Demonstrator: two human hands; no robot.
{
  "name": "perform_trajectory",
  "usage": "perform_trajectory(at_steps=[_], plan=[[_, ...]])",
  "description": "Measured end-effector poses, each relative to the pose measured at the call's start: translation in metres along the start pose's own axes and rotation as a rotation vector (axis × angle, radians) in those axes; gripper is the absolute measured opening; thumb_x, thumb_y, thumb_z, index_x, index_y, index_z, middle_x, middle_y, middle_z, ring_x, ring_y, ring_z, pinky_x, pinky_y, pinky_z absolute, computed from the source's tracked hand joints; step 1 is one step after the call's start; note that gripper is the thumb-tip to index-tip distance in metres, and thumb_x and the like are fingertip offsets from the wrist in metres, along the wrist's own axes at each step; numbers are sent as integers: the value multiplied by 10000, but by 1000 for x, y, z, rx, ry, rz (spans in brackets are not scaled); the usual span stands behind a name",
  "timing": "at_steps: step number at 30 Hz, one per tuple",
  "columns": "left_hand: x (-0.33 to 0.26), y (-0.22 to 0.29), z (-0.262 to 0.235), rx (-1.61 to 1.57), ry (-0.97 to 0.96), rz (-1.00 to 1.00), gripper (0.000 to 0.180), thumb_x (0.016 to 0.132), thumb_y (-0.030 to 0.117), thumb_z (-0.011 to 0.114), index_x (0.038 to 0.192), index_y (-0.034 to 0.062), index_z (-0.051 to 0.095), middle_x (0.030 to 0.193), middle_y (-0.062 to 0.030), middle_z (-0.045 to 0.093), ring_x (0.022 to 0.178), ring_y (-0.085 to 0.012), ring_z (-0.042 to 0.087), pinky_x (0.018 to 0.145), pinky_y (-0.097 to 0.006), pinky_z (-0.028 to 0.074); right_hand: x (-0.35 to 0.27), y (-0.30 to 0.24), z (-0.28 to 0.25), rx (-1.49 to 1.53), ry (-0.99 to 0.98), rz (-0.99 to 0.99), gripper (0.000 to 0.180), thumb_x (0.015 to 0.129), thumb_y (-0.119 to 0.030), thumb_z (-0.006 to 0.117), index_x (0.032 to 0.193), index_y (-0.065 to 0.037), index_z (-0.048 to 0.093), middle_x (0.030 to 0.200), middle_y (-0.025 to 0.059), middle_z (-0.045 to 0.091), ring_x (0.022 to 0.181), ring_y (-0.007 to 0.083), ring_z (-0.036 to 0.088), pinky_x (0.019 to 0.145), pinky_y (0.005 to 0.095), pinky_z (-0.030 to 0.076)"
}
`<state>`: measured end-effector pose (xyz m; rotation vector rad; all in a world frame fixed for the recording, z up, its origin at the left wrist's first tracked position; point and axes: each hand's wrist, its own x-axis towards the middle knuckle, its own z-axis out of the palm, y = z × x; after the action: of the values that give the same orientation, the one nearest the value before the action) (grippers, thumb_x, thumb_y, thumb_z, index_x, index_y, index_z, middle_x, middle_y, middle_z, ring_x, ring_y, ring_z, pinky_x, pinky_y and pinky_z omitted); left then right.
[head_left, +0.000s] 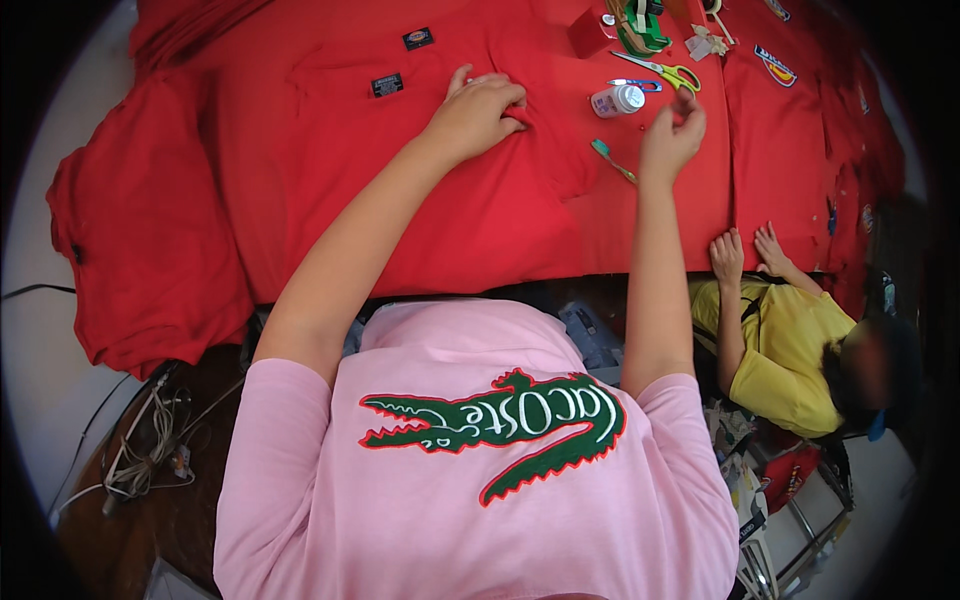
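While the half-curled left hand (478, 112) appears to pinch flat red cloth (440, 215) inside the red-topped table (640, 235)'s near edge, the loosely curled right hand (672, 142) holds nothing discernible; arranging, seemingly underway, next needs both.

A table with a red top (660, 235) carries everything. A red garment (430, 225) with two dark labels lies spread across its middle; more red cloth (150, 210) drapes over the left edge, and red pieces with patches (785, 150) lie on the right. Between them, from far to near, sit a green tape dispenser (643, 28), a red box (590, 34), crumpled scraps (706, 44), yellow-handled scissors (680, 77), a blue slim tool (637, 86), a white bottle (617, 101) and a toothbrush (611, 159).
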<state>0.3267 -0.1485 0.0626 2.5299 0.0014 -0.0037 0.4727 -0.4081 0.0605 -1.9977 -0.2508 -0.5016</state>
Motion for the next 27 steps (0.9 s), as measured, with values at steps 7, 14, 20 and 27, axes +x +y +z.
perform_trajectory(at_steps=[7, 14, 20, 27], plan=[[15, -7, -23, -635, -278, -199, 283, 971, 303, 753, 1126, 75, 686, 921, -15, 733, 861, -109, 666, 840, -288, 533, 57, -120, 44, -531, -295, -127, 383, 840, -220, 844, 1126, -12, 695, 1079, 167, 726, 1029, 307, 695, 914, 415, 544], [-8, -35, -26, -448, -215, -313, 467, 926, 500, 757, 1139, 85, 785, 927, -93, 748, 888, -223, 701, 814, -371, 535, 63, -99, 115, -416, -372, -76, 405, 758, -230, 889, 1015, -2, 676, 963, 208, 733, 939, 409, 713, 842, 501, 564], [4, -33, -10, -405, -161, -329, 599, 842, 578, 807, 1173, 79, 783, 997, -102, 766, 941, -227, 713, 844, -386, 545, 23, -142, 14, -15, -318, -18, 340, 882, -111, 824, 1152, 18, 663, 1054, 71, 725, 1000, 158, 672, 860, 303, 540], [13, -38, -1, -436, -151, -431, 819, 755, 574, 873, 1317, 1, 710, 1169, -152, 766, 1075, -252, 731, 955, -369, 553, -94, -88, -55, -57, -442, -101, 340, 786, -53, 818, 1106, -52, 702, 1030, 61, 690, 893, 190, 675, 804, 350, 541]])
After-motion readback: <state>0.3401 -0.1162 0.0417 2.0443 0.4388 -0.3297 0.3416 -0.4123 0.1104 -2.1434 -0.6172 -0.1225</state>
